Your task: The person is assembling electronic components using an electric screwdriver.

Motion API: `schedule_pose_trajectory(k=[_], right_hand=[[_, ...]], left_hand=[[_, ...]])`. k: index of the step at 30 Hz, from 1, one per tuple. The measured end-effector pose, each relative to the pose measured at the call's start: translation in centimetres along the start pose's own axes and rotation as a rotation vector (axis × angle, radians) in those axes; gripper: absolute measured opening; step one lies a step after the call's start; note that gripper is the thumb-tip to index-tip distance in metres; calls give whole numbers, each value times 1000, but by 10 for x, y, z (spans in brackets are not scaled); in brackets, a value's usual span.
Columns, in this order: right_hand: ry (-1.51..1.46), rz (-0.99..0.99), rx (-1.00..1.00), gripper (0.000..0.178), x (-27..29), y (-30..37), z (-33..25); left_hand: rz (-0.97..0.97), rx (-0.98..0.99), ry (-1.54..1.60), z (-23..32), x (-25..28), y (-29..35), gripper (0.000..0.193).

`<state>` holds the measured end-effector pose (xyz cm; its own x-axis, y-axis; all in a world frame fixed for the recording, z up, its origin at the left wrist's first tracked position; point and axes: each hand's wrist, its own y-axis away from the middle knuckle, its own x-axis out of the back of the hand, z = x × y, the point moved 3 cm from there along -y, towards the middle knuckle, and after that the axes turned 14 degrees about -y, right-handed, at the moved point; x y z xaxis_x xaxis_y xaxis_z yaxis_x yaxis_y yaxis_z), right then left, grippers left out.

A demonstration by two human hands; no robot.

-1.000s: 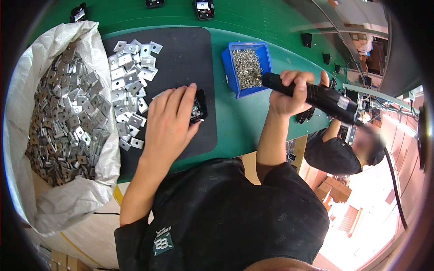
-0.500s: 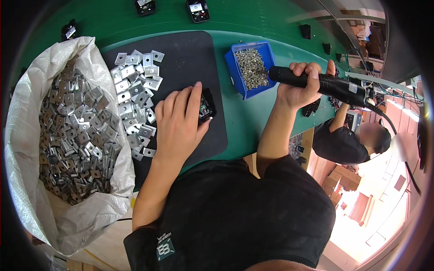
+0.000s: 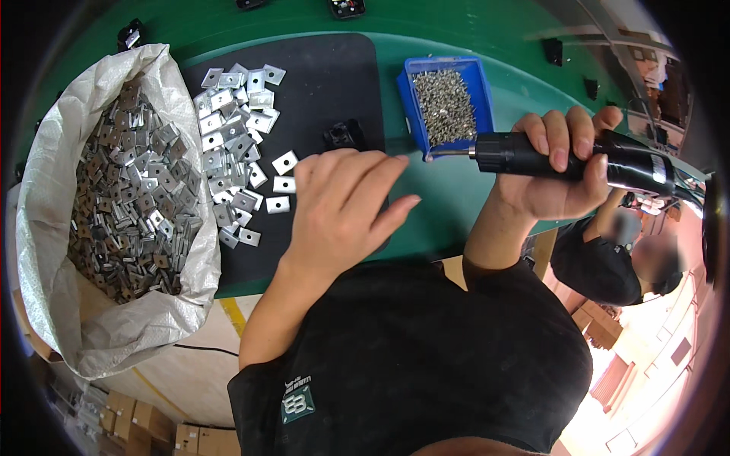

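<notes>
My right hand point(image 3: 559, 163) is wrapped round a black electric screwdriver point(image 3: 498, 153), held level with its bit pointing left. The bit's tip is at the near left corner of a blue bin point(image 3: 411, 114) of small metal screws point(image 3: 445, 106); whether a screw sits on it I cannot tell. Just left of the tip is my left hand point(image 3: 342, 201), fingers stretched and thumb apart, seemingly holding nothing. Beyond its knuckles a small black plastic housing point(image 3: 346, 134) lies on the dark mat point(image 3: 319, 83), partly hidden by the hand.
Square metal plates with holes point(image 3: 236, 144) are strewn on the mat. A white woven sack point(image 3: 53, 220) full of such plates stands at the left. More black housings point(image 3: 347, 7) sit along the far green surface point(image 3: 289, 19). Another person point(image 3: 601, 254) is at the right.
My left hand has come off the black housing and moved right, toward the screwdriver's tip. The screwdriver's bit now shows beside the bin. The whole view has shifted a little.
</notes>
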<state>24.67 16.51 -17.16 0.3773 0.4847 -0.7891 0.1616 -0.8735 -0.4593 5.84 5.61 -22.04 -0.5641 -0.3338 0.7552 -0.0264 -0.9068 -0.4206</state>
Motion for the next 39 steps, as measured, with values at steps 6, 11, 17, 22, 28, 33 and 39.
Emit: schedule_pose_trajectory(k=[6, 11, 17, 22, 28, 33, 39], right_hand=[[-25, -71, -94, 52, -24, 8, 3], [-82, -102, -137, 53, -30, 12, 7], [-159, -123, -75, 55, -47, 8, 8], [-173, -315, -127, 55, -53, 3, 20], [-245, -273, -217, 54, -56, 5, 30], [-207, -357, -83, 53, -57, 7, 40], [-147, -445, -186, 57, -55, 7, 43]], left_hand=[[16, 31, 303, 10, -9, -8, 32], [1, -22, 312, 10, -9, -2, 21], [-135, 511, 1062, 4, -2, 23, 15], [36, 520, 1478, 6, -9, 37, 15], [25, 377, 1408, 0, -8, 44, 18], [-26, 477, 1400, -1, 2, 42, 20], [-98, 470, 1251, -7, 1, 43, 30]])
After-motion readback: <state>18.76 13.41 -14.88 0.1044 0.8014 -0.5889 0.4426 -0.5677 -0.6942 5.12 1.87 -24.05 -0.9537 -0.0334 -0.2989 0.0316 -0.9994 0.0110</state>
